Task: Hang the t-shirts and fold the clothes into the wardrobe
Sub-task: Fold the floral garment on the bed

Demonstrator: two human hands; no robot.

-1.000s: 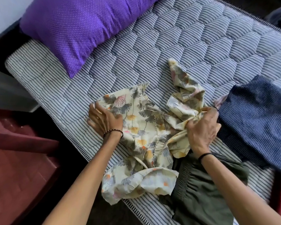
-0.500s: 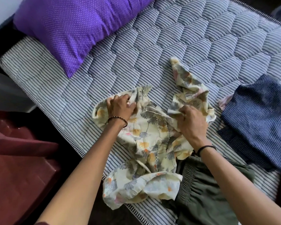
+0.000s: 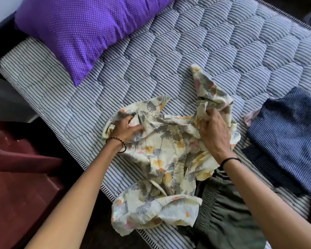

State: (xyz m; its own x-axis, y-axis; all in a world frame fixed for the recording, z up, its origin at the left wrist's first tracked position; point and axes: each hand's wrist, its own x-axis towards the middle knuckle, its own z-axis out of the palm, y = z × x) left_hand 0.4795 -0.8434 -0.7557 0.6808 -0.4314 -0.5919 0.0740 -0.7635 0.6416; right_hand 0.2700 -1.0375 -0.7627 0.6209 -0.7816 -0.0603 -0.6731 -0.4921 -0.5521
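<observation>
Gripping the floral top (image 3: 169, 155) at both shoulders

Nearest us, the top's hem spilled over the near edge of the mattress (image 3: 151, 72), its right side lying partly over a crumpled green garment (image 3: 223, 216). A second before, our left hand (image 3: 126, 129) had lain flat on the cloth with fingers spread, and our right hand (image 3: 214, 135) had bunched fabric lower on the right. By this moment both had climbed to the neckline. The left fingers curled into the left shoulder. The right fingers and thumb pinched a fold at the right shoulder. The collar, with its small white label (image 3: 166, 116), ran nearly straight between them. We judged the top was being squared up for folding or lifting, with nothing yet folded and no wardrobe in view. To the right, a blue striped garment (image 3: 285, 141) lay apart from the top. Beyond, the quilted, striped mattress carried a purple dotted pillow (image 3: 79, 33) toward its far left corner. Maroon furniture (image 3: 16, 186) stood left of the bed.
</observation>
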